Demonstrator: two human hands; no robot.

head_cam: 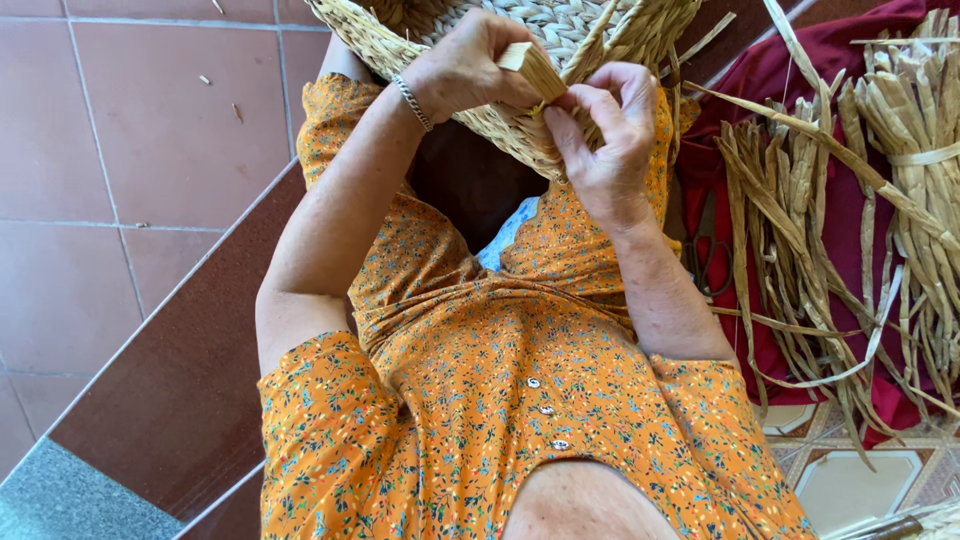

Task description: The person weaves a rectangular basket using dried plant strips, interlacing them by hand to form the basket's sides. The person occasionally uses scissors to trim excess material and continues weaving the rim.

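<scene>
While the head camera looks straight down, both forearms reach away from the body and meet at the near wall of a woven straw basket resting on the lap. Left hand, with a silver bracelet on the wrist, is curled shut, thumb and fingers pinching a flat folded strip of straw right against the basket's wall. Right hand sits just below that, wrist bent up, fingers bunched closed around the same strand where it enters the weave. So both hands are gripping, neither open.

Room-wise: the basket's near wall is pressed close to the orange flowered dress, so it's tight between the elbows. Left of the basket there's a dark red step edge and pinkish floor tiles. Right of the basket, loose dried straw bundles lie on a maroon cloth, with scissors near the right forearm, crowding that side.
</scene>
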